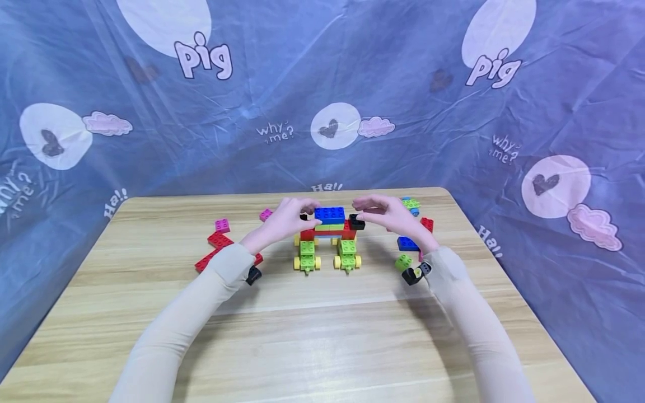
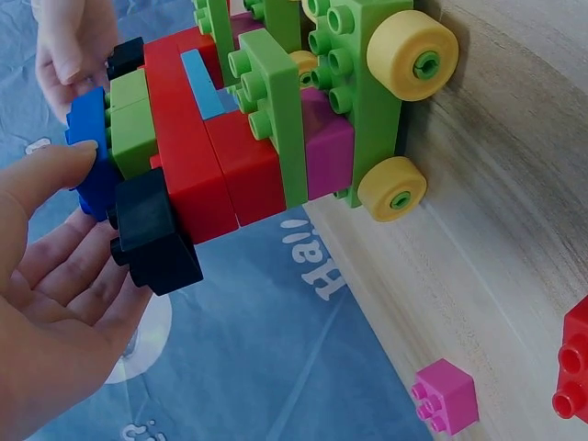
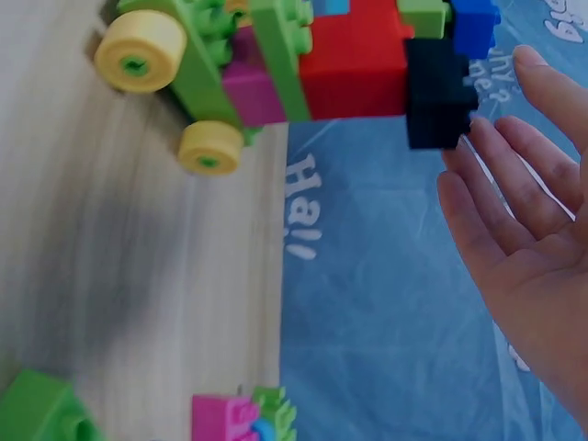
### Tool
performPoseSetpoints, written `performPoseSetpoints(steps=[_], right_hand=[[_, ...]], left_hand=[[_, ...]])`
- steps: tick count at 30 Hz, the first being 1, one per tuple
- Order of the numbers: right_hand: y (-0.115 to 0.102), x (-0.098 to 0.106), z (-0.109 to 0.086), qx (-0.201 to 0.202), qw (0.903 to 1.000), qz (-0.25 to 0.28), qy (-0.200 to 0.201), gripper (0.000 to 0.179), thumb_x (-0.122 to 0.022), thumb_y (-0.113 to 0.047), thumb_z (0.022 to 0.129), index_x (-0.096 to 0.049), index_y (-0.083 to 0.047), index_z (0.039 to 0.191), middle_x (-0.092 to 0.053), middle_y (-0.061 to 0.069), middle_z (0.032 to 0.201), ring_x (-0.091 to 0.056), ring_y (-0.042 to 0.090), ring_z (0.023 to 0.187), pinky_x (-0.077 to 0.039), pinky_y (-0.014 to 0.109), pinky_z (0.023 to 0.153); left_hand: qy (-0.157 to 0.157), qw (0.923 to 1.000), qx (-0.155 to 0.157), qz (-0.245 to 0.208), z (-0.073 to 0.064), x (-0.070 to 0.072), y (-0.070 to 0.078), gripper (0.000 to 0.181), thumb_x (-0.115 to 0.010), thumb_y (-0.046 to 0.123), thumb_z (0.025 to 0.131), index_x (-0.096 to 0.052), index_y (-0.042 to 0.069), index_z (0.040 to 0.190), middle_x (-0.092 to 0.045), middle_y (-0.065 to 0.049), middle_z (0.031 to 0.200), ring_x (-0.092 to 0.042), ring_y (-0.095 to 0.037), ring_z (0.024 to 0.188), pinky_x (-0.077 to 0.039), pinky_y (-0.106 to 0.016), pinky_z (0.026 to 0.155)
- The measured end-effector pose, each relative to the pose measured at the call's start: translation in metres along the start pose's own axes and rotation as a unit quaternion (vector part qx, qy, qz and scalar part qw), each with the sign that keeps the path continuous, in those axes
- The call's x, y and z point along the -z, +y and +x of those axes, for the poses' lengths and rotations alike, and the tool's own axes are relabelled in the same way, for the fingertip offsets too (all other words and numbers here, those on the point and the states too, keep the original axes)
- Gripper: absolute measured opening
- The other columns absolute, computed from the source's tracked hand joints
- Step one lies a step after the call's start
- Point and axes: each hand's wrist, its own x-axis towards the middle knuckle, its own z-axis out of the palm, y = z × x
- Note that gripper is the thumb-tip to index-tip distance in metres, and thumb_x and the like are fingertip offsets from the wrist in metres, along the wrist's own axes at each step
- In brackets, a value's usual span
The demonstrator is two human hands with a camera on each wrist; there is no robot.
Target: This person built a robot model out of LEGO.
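Note:
A toy vehicle of building blocks stands on two green wheeled bases with yellow wheels. Its body is a row of red bricks, with light green bricks and a blue brick stacked above. Black bricks sit at both ends, one on the left and one on the right. My left hand pinches the blue brick at its left end, thumb on the near side and fingers behind. Beside the right black brick, my right hand holds nothing, its fingers loosely extended.
Loose red bricks and a pink brick lie at the left. On the right are a blue brick, a green brick and a small green piece with blue wheels. A printed blue cloth hangs behind the table.

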Motion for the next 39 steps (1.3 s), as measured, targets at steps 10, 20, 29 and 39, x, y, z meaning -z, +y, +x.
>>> performPoseSetpoints(steps=[10,20,29,39], right_hand=[[-0.018,-0.010,0.016,0.041,0.9986,-0.025,-0.023,0.040,-0.071,-0.018,0.092,-0.063,-0.006,0.130,-0.067,0.014,0.130,-0.066,0.028,0.119,-0.054,0.042,0.102],[-0.027,-0.015,0.020,0.062,0.9948,-0.072,-0.035,0.037,-0.073,-0.017,0.090,-0.067,-0.001,0.123,-0.070,0.016,0.123,-0.067,0.029,0.112,-0.053,0.045,0.103],[-0.025,-0.015,0.021,0.058,0.9947,-0.074,-0.042,0.033,-0.072,-0.019,0.091,-0.069,-0.004,0.120,-0.072,0.014,0.117,-0.070,0.026,0.105,-0.057,0.041,0.097],[-0.028,-0.016,0.020,0.062,0.9930,-0.093,-0.036,0.034,-0.073,-0.019,0.090,-0.069,-0.003,0.120,-0.072,0.015,0.116,-0.070,0.027,0.105,-0.057,0.043,0.096]], left_hand=[[0.002,1.0000,0.001,0.000,0.000,0.001,-0.001,0.039,-0.074,0.021,0.089,-0.067,0.001,0.121,-0.074,-0.016,0.112,-0.070,-0.028,0.105,-0.057,-0.041,0.095],[0.007,0.9999,-0.009,0.006,0.001,0.000,-0.002,0.037,-0.074,0.020,0.089,-0.068,0.001,0.120,-0.074,-0.016,0.111,-0.071,-0.027,0.103,-0.058,-0.041,0.092],[0.006,0.9998,-0.015,0.009,0.001,0.000,-0.001,0.037,-0.074,0.020,0.090,-0.068,0.001,0.121,-0.074,-0.016,0.111,-0.071,-0.027,0.103,-0.058,-0.040,0.092],[-0.002,0.9997,-0.023,-0.011,-0.002,0.003,-0.003,0.037,-0.069,0.022,0.093,-0.067,0.001,0.124,-0.073,-0.015,0.116,-0.071,-0.027,0.105,-0.058,-0.041,0.093]])
